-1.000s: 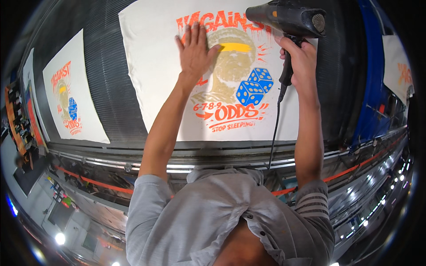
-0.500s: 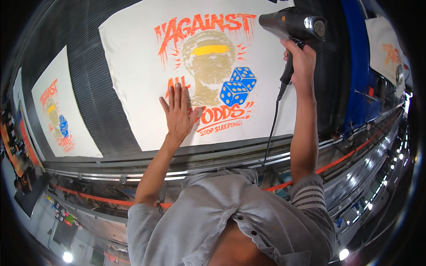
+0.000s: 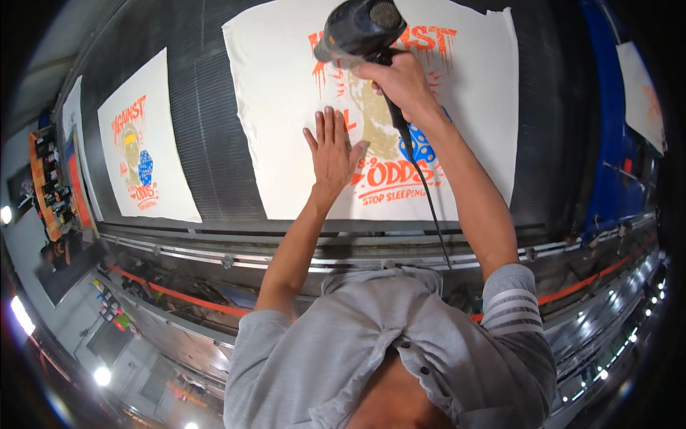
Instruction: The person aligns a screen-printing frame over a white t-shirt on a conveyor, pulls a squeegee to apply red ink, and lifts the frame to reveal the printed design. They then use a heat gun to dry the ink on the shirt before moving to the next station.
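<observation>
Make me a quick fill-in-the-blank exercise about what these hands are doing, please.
1. The right hand holds a ____ hair dryer.
2. The cloth under the left hand is ____.
3. The printed dice are ____.
4. The right sleeve has white ____.

Missing words: black; white; blue; stripes.

At upper centre, your middle cloth (image 3: pixel 373 127) lies on the bench (image 3: pixel 204 93) under the hair dryer (image 3: pixel 363 32), a second cloth (image 3: pixel 146 129) at left, a third cloth (image 3: pixel 638 93) at the right edge.

A head-worn fisheye looks down past the grey shirt (image 3: pixel 307 350) at nearby hands (image 3: pixel 333 159).
</observation>
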Tool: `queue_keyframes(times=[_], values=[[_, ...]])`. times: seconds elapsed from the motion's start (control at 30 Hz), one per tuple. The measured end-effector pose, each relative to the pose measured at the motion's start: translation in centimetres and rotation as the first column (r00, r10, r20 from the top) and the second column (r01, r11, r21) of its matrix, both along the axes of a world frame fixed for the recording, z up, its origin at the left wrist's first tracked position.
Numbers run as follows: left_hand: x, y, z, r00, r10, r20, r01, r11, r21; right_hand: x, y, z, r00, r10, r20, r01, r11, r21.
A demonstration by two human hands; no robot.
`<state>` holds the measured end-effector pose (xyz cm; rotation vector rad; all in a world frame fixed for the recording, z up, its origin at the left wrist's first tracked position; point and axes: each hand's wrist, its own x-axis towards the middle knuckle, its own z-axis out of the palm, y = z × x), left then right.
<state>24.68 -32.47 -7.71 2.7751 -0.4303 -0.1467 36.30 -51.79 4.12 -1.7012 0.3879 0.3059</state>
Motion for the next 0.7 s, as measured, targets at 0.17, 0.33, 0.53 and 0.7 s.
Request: queue_keyframes(times=[0.17, 0.33, 0.53, 0.7], values=[[-7.8, 2.2, 1.0, 0.993, -0.089, -0.074, 0.086, 0.995, -0.049, -9.1, -2.7, 2.3, 0.99, -0.049, -0.134, 0.055, 0.998, 0.041], [-13.7, 4.3, 2.3, 0.968, -0.242, -0.07, 0.229, 0.961, -0.157, -21.3, -5.6, 3.8, 0.863, -0.502, -0.058, 0.499, 0.864, -0.061], [-17.1, 6.3, 1.5, 0.923, -0.384, -0.017, 0.38, 0.918, -0.116, -35.2, -2.3, 2.6, 0.767, -0.638, -0.073, 0.598, 0.751, -0.282], [-17.4, 8.2, 1.1, 0.927, -0.374, -0.027, 0.367, 0.92, -0.141, -38.5, 6.5, 1.8, 0.798, -0.592, 0.112, 0.6, 0.798, -0.053]])
